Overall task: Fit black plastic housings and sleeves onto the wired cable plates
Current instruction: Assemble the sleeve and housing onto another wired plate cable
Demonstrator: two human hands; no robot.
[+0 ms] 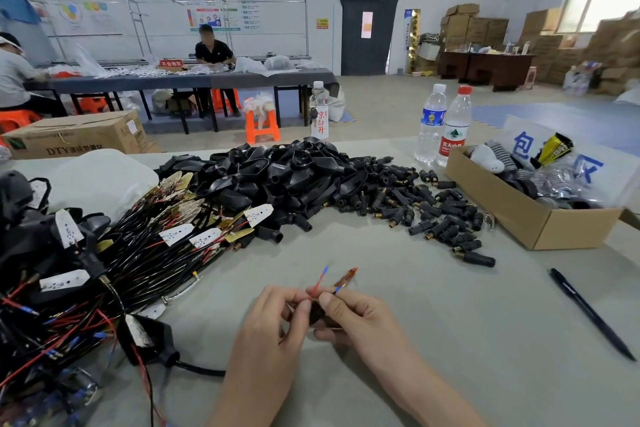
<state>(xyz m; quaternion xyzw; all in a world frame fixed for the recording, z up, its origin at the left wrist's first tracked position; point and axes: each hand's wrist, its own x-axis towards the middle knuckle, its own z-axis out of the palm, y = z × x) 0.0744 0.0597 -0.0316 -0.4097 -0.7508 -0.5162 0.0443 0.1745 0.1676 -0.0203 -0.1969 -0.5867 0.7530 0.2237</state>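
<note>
My left hand (277,319) and my right hand (349,315) meet at the table's near middle, both pinching one small black part (317,312) with a red wire and a blue-tipped wire (320,279) sticking up from it. Most of that part is hidden by my fingers. A big heap of black plastic housings (277,170) lies at the table's centre. Small black sleeves with brass ends (433,215) are spread to its right. Wired cable plates (194,232) with black cables fan out on the left.
An open cardboard box (519,215) of parts stands at the right, with two water bottles (446,125) behind it. A black pen (588,312) lies near the right edge. A tangle of assembled cables (52,305) fills the left side. People work at a far table (173,80).
</note>
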